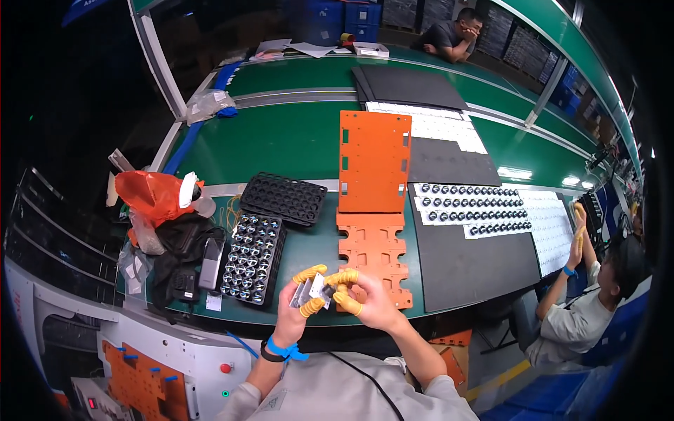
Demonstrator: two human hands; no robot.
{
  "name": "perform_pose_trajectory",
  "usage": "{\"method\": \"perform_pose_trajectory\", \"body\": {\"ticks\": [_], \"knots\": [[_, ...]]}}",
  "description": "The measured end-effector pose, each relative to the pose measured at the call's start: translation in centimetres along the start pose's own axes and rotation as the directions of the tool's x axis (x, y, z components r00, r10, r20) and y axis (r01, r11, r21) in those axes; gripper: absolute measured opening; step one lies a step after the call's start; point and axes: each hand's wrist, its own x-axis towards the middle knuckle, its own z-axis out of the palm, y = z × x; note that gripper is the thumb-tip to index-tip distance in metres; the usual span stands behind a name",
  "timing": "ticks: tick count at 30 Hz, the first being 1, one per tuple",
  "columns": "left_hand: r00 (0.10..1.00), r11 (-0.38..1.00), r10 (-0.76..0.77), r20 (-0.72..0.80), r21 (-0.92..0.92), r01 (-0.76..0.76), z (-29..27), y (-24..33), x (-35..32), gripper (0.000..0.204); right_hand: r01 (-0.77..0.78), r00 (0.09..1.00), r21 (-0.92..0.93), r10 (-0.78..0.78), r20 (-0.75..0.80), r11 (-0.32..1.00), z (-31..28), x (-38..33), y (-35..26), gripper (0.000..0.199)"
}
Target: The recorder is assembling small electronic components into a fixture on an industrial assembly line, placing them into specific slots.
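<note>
- In the head view, we are holding the piece (317,288) between both hands, above the near part of the table (309,249), between the tray (274,269) and the orange panel (370,244).
- Our left hand (291,302) is pinching it between covered thumb and fingers; our right hand (373,303) is curling at its right side, and we cannot tell whether it is gripping or only touching.
- We are judging it light, stiff and perhaps slick, so we are favouring its edges.
- We are seeing pale, silvery flat faces, layered at left, dark at right.

Both hands (377,305) hold a silvery part (318,289); a loaded black tray (278,258) lies on the green table (309,247).
</note>
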Motion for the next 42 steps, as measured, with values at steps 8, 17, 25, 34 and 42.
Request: {"method": "perform_pose_trajectory", "body": {"ticks": [8,17,25,34,42], "knots": [[0.928,0.752,0.365,0.078,0.564,-0.343,0.6,0.1,0.1,0.062,-0.101,0.995,-0.091,0.100,-0.012,0.991,-0.9,-1.1,0.6,0.022],[0.886,0.436,0.369,0.281,0.789,-0.432,0.0,1.0,0.5,0.059,-0.319,0.935,0.073,0.302,0.184,0.945,-3.0,-0.5,1.6,0.018],[0.921,0.610,0.309,0.238,0.693,-0.383,1.1,-0.7,0.8,0.063,-0.321,0.926,0.022,0.309,0.215,0.947,-4.5,-1.2,1.9,0.016],[0.903,0.573,0.295,0.313,0.698,-0.430,3.1,-3.5,2.6,0.057,-0.354,0.930,0.036,0.348,0.117,0.934,-7.6,-3.2,1.2,0.012],[0.916,0.621,0.303,0.264,0.674,-0.400,4.5,-3.9,3.3,0.060,-0.425,0.900,0.207,0.436,-0.008,0.881,-7.5,-4.4,1.3,0.013]]}}
